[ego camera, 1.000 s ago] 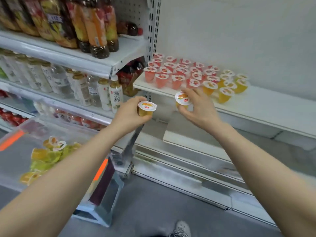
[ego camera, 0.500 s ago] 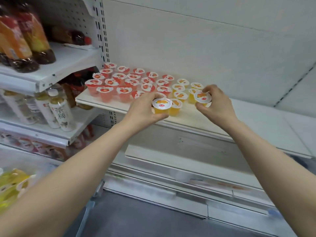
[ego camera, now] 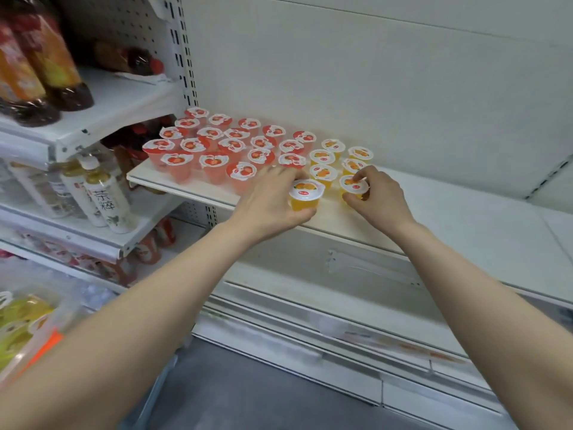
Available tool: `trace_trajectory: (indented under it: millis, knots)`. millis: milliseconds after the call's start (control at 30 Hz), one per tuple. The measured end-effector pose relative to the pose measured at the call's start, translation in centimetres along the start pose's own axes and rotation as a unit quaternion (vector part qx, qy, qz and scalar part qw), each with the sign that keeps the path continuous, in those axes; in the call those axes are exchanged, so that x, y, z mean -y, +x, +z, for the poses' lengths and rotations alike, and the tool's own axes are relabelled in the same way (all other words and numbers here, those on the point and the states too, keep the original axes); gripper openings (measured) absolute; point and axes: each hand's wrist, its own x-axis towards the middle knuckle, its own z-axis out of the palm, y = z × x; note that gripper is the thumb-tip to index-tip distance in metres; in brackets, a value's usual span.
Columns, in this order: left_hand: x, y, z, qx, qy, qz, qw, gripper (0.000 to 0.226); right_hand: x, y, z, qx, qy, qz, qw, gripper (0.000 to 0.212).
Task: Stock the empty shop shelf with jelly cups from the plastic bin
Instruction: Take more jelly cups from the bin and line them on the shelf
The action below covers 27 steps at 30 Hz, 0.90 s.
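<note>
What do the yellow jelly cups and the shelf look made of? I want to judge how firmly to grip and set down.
The yellow jelly cups look like thin clear plastic, since the jelly's colour shows through the wall, sealed with a glossy printed film lid. The shelf looks like painted metal, white, smooth and matte, though the paint hides the base.

A plain white back panel (ego camera: 356, 72) rises behind white metal shop shelving with a slotted upright (ego camera: 183, 57), neighbouring shelves hold bottled drinks (ego camera: 102, 193), and the grey floor (ego camera: 248, 392) lies below.
</note>
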Motion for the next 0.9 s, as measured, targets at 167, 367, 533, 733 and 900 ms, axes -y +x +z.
trace_trajectory:
  millis: [167,367,533,733,900]
  knots:
    - [-1.2,0.6,0.4,0.014,0.026,0.009,1.000,0.060,-0.3,0.1,0.3,-0.015,-0.004,-0.012,1.000,0.034]
    - [-2.8,1.5,2.0,0.026,0.053,0.033,0.998,0.062,-1.2,-0.1,-0.4,-0.012,-0.076,-0.091,0.993,0.040]
    - [-3.2,2.6,3.9,0.031,0.070,0.036,0.996,0.064,-1.8,0.1,-1.4,-0.008,-0.113,-0.137,0.984,0.039]
    - [-3.2,3.5,5.4,0.036,0.105,0.035,0.993,0.065,-2.2,0.2,-1.8,-0.002,-0.148,-0.171,0.974,0.041]
    - [-3.4,3.6,5.9,0.026,0.116,0.023,0.993,0.066,-2.6,0.1,-2.2,0.004,-0.149,-0.179,0.973,0.041]
